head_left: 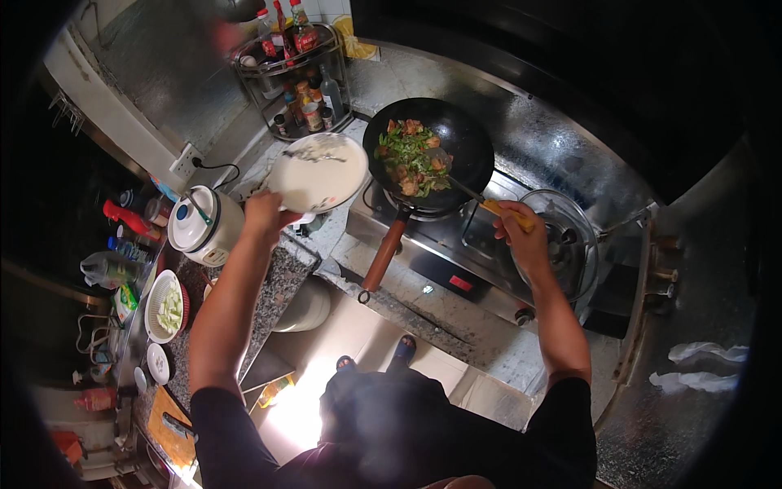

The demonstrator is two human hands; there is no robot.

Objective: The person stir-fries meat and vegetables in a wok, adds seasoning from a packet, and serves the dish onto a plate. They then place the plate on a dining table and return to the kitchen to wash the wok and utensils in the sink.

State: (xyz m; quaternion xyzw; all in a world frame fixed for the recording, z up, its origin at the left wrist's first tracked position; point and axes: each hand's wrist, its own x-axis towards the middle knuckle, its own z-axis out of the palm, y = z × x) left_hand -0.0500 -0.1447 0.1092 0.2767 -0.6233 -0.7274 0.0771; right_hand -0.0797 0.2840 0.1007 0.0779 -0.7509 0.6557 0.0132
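My left hand [267, 213] grips the near-left rim of a white plate [314, 181], which is held up just left of the wok. A few dark smears mark the plate's far side. In my right hand [523, 228] is the yellow handle of a spatula [498, 213]; its head reaches into the food. The black wok [464, 134] sits on the stove, its brown wooden handle [384, 259] pointing toward me. Chopped green vegetables and browned pieces [414, 155] lie in the wok's left half.
A glass lid [582, 244] rests on the stove's right side. A rack [281, 69] of bottles and jars stands behind the plate. Along the left counter are a white rice cooker [208, 224], a basket [155, 314] of cut pale-green vegetables, and a cutting board [167, 432] with a knife [177, 425].
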